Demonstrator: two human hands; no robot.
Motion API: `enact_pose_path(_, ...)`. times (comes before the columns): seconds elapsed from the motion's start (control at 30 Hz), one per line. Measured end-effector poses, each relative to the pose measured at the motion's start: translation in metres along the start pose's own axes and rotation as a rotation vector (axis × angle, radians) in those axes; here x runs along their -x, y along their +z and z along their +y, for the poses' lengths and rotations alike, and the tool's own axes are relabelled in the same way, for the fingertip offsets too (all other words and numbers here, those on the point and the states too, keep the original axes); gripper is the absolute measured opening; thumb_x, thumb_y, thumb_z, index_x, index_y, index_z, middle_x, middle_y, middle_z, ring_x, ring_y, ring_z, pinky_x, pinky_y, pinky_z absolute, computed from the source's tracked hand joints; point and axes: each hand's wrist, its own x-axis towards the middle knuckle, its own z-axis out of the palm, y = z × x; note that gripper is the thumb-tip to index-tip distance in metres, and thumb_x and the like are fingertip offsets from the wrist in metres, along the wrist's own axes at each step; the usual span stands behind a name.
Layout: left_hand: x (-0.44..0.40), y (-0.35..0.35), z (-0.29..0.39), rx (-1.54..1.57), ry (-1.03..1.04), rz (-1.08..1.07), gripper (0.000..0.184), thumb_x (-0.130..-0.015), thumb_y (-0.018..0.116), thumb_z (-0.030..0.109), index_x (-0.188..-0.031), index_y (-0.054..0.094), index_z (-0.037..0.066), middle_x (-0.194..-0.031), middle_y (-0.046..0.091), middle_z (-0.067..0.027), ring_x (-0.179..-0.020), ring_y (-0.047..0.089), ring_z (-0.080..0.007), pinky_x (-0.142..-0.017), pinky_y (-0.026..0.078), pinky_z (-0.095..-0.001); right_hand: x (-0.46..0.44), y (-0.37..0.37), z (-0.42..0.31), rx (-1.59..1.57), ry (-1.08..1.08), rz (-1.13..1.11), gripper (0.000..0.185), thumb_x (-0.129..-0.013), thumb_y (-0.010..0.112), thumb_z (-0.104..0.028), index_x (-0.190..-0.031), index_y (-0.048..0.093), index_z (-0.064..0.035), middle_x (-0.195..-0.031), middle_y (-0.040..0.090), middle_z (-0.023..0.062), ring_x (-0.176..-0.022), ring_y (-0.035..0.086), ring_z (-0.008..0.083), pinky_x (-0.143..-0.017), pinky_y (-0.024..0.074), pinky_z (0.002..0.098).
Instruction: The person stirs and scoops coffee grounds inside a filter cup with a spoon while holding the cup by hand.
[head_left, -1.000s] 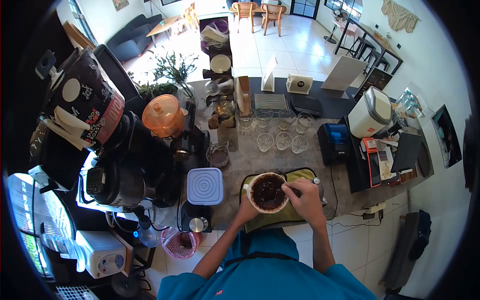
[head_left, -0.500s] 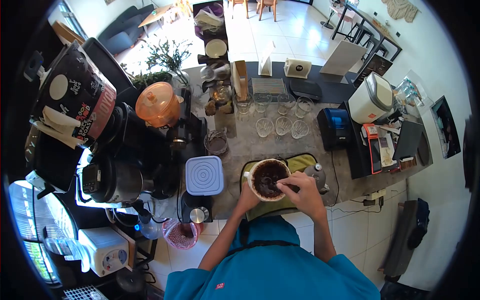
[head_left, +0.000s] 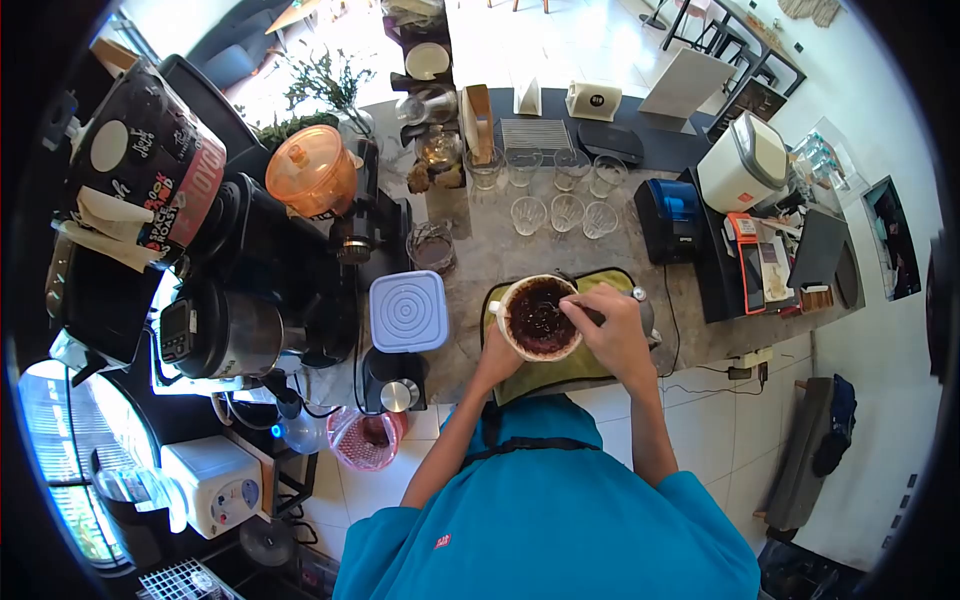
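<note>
The right fingers pinch together over the rim of a white cup [head_left: 505, 325] of dark, wet contents [head_left: 540, 316].

The cup sits between the hands: the left hand [head_left: 500, 358] curls around its lower left side, some fingers hidden beneath, while the right hand [head_left: 612, 325] seems to pinch a slim utensil [head_left: 564, 302], too small to make out surely. Stirring well likely calls for a firm left hold, a level rim and light, even strokes from the right fingertips, clear of the wall, so nothing slops over. Under both hands lies a green cloth [head_left: 560, 376]; just beyond the right knuckles stands a grey pot [head_left: 648, 316], easily knocked by a wide elbow. Left of the left fingers is a blue-lidded container [head_left: 408, 311]; farther ahead of the fingertips, clear glasses [head_left: 566, 215].
</note>
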Motion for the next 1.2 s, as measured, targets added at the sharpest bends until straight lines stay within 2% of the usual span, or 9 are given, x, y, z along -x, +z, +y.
enact_pose_path(0.17,0.002,-0.001,0.01,-0.074,-0.005,-0.001,0.052,-0.077,0.08,0.011,-0.125,0.062,-0.001,-0.119,0.071,-0.0151,-0.109,0.068,-0.0252,-0.096,0.052,-0.0363,0.001,-0.005,-0.003,-0.007,-0.036,-0.132,0.014,-0.084,0.074,-0.013,-0.09,0.075,0.0005,-0.082,0.07,0.0167,-0.081,0.065,0.0329,-0.074,0.0495,0.0406)
enact_pose_path(0.23,0.0,0.001,0.009,-0.049,0.031,0.041,0.053,-0.076,0.081,0.011,-0.125,0.062,0.0,-0.119,0.07,-0.0145,-0.109,0.068,-0.0249,-0.096,0.052,-0.0361,-0.003,-0.005,0.0,0.033,-0.012,-0.12,0.014,-0.085,0.074,-0.013,-0.089,0.075,0.0004,-0.082,0.07,0.0166,-0.081,0.065,0.0327,-0.075,0.0495,0.0405)
enact_pose_path(0.3,-0.003,-0.003,0.006,-0.054,0.011,-0.019,0.054,-0.076,0.081,0.01,-0.126,0.061,0.0,-0.12,0.07,-0.0142,-0.109,0.068,-0.0249,-0.096,0.052,-0.0364,-0.005,-0.001,0.006,0.02,-0.133,-0.037,0.014,-0.085,0.075,-0.012,-0.091,0.075,0.0011,-0.076,0.068,0.0153,-0.074,0.064,0.0281,-0.068,0.0485,0.0376)
enact_pose_path(0.37,0.0,-0.003,0.004,0.013,-0.031,-0.043,0.055,-0.077,0.081,0.01,-0.126,0.06,-0.001,-0.12,0.07,-0.0142,-0.109,0.068,-0.0247,-0.095,0.052,-0.0364,-0.004,-0.005,0.002,-0.015,-0.117,-0.138,0.014,-0.085,0.075,-0.012,-0.091,0.076,0.0005,-0.077,0.068,0.0149,-0.074,0.064,0.0278,-0.068,0.0487,0.0373)
enact_pose_path(0.47,0.0,-0.001,-0.002,-0.022,0.002,0.002,0.055,-0.077,0.082,0.011,-0.126,0.061,-0.001,-0.119,0.07,-0.0135,-0.109,0.068,-0.0225,-0.094,0.053,-0.0354,-0.003,-0.009,0.001,0.047,-0.073,-0.089,0.014,-0.085,0.076,-0.012,-0.091,0.076,0.0002,-0.079,0.069,0.0144,-0.074,0.065,0.0262,-0.069,0.0492,0.0365)
enact_pose_path(0.9,0.001,-0.001,-0.004,-0.025,-0.014,-0.027,0.05,-0.078,0.081,0.013,-0.123,0.063,-0.001,-0.116,0.071,-0.014,-0.107,0.069,-0.0255,-0.093,0.053,-0.0359,-0.001,-0.004,0.005,-0.004,-0.057,-0.045,0.015,-0.085,0.074,-0.013,-0.09,0.075,0.0014,-0.083,0.072,0.0155,-0.077,0.064,0.0278,-0.073,0.0498,0.0374)
enact_pose_path(1.0,0.0,0.0,-0.003,-0.012,-0.046,-0.002,0.05,-0.078,0.081,0.013,-0.122,0.064,0.0,-0.117,0.071,-0.0141,-0.107,0.069,-0.0259,-0.094,0.053,-0.0365,0.004,-0.008,0.002,-0.07,-0.024,-0.117,0.015,-0.086,0.074,-0.014,-0.092,0.076,0.0007,-0.084,0.072,0.0147,-0.075,0.065,0.0254,-0.07,0.0499,0.0359)
enact_pose_path(1.07,0.0,-0.001,-0.002,-0.048,0.006,0.013,0.051,-0.077,0.082,0.014,-0.122,0.064,0.0,-0.117,0.071,-0.0144,-0.108,0.068,-0.0263,-0.094,0.053,-0.0368,0.008,-0.014,0.002,-0.084,0.104,-0.019,0.016,-0.088,0.074,-0.015,-0.094,0.076,-0.0001,-0.083,0.073,0.0122,-0.071,0.065,0.0197,-0.066,0.0494,0.0328)
enact_pose_path(1.2,0.0,-0.003,-0.002,-0.082,0.008,-0.016,0.053,-0.076,0.082,0.013,-0.124,0.063,0.0,-0.117,0.071,-0.0145,-0.109,0.068,-0.0262,-0.094,0.053,-0.037,0.015,-0.025,0.006,-0.153,0.09,0.147,0.014,-0.089,0.074,-0.014,-0.095,0.077,-0.001,-0.08,0.072,0.0084,-0.066,0.06,0.0111,-0.061,0.045,0.027)
